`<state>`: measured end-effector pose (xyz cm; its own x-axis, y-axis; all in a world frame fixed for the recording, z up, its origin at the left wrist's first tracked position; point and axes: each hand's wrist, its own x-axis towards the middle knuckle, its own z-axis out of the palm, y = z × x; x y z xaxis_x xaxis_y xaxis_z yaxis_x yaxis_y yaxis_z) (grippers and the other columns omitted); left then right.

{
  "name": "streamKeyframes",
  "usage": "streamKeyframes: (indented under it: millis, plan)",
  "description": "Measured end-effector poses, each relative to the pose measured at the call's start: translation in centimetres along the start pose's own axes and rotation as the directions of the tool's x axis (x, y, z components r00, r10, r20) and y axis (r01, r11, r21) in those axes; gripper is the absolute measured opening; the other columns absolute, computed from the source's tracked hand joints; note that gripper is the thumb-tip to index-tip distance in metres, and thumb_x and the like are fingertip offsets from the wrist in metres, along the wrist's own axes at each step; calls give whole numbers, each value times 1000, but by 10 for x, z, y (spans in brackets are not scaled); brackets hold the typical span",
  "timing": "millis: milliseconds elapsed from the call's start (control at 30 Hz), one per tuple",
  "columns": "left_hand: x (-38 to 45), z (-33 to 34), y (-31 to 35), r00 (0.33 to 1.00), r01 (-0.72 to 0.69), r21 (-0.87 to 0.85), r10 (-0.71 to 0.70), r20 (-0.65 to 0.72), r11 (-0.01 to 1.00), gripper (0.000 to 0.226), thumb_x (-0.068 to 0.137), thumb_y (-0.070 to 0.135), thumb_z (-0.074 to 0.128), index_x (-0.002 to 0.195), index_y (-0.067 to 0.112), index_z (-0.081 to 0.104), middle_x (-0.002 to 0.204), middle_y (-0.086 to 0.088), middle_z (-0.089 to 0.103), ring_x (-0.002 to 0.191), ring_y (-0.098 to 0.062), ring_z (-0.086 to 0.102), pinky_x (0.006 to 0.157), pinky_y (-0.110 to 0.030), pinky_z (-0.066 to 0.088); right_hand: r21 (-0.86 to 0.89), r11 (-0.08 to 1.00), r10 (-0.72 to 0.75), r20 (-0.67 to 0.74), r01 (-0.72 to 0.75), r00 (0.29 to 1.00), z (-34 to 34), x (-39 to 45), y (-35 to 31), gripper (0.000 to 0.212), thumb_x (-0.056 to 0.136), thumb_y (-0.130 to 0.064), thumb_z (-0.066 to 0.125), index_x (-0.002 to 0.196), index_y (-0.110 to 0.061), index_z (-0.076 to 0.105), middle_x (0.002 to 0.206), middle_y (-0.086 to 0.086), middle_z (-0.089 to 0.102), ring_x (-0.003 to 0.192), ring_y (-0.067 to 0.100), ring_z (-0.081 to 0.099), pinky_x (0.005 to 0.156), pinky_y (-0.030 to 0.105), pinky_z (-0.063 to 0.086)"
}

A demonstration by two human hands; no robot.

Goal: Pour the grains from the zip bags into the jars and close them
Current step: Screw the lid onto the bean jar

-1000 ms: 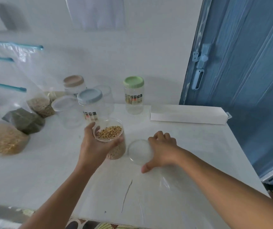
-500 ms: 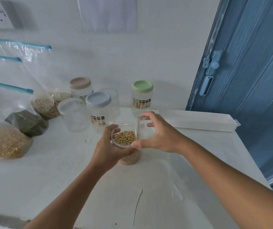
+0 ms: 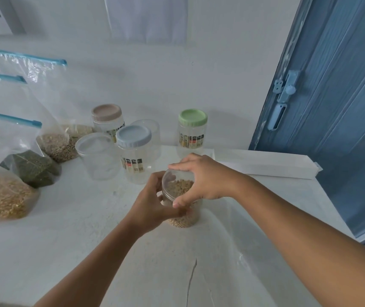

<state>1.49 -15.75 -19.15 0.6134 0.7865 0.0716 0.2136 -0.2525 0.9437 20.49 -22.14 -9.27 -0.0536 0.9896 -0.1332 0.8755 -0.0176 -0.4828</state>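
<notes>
A clear jar (image 3: pixel 182 219) filled with tan grains stands on the white table (image 3: pixel 88 240) at the centre. My left hand (image 3: pixel 152 203) grips its side. A clear lid (image 3: pixel 176 183) sits on the jar's mouth, and my right hand (image 3: pixel 201 177) holds it from above with thumb and fingers round its rim. Behind stand empty jars with a blue lid (image 3: pixel 134 135), a green lid (image 3: pixel 193 118), a brown lid (image 3: pixel 106 113) and a clear lid (image 3: pixel 93 145). Zip bags with yellow grain (image 3: pixel 2 198), dark green grain (image 3: pixel 33 167) and brown grain (image 3: pixel 57 145) lie at the left.
A long white box (image 3: pixel 265 163) lies at the table's back right. A blue door (image 3: pixel 332 96) with a latch stands to the right. The wall is close behind the jars. A crack (image 3: pixel 191 278) runs through the table's near surface.
My right hand picked the clear lid up off the table, carried it over and set it on the grain jar's mouth. My left hand kept hold of the jar.
</notes>
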Motion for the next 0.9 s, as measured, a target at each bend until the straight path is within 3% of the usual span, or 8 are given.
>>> streamKeyframes:
  millis: [267, 400, 567, 700, 800, 900]
  plan:
    - [-1, 2, -1, 1000, 5, -12, -5, -14, 1000, 98, 55, 30, 104, 137, 30, 50, 130, 12, 64, 123, -4, 62, 100, -22, 54, -74, 997, 39, 8, -38, 999, -3, 1, -6, 110, 58, -71, 89, 154, -46, 42, 142, -14, 44, 132, 12, 45, 106, 37, 47]
    - [-1, 4, 0, 1000, -1, -3, 1, -27, 1000, 97, 55, 29, 104, 137, 30, 51, 130, 13, 64, 123, -3, 61, 102, -22, 53, -164, 985, 47, -7, -48, 999, -2, 2, -12, 113, 54, -75, 87, 154, -46, 42, 136, -12, 46, 129, 17, 46, 104, 43, 49]
    - [-2, 3, 0, 1000, 5, 10, -5, -24, 1000, 93, 58, 28, 103, 136, 33, 51, 126, 14, 66, 120, -8, 65, 99, -33, 58, -159, 980, 117, -47, -123, 992, -1, 1, -19, 110, 52, -82, 83, 148, -39, 48, 129, -11, 50, 121, 17, 53, 97, 41, 52]
    - [-2, 4, 0, 999, 3, 18, -3, -41, 1000, 91, 59, 26, 102, 134, 35, 52, 123, 14, 67, 116, -8, 66, 93, -37, 61, -214, 958, 156, -178, -193, 972, 15, -5, -21, 111, 52, -99, 63, 140, -32, 49, 125, -6, 51, 116, 20, 51, 94, 43, 50]
    - [-2, 5, 0, 999, -3, 10, 3, -42, 1000, 90, 61, 24, 102, 134, 33, 51, 122, 15, 67, 113, -5, 67, 93, -34, 61, -275, 937, 155, -218, -213, 963, 22, -7, -20, 112, 61, -109, 33, 132, -23, 52, 122, -1, 53, 111, 25, 52, 94, 48, 48]
    - [-2, 6, -1, 1000, -2, -4, 2, -20, 1000, 88, 64, 22, 101, 134, 33, 49, 125, 11, 66, 117, -1, 64, 97, -23, 56, -203, 942, 194, -317, -266, 928, 21, -15, -10, 108, 69, -106, 6, 99, -17, 59, 97, 1, 62, 86, 23, 59, 80, 44, 48]
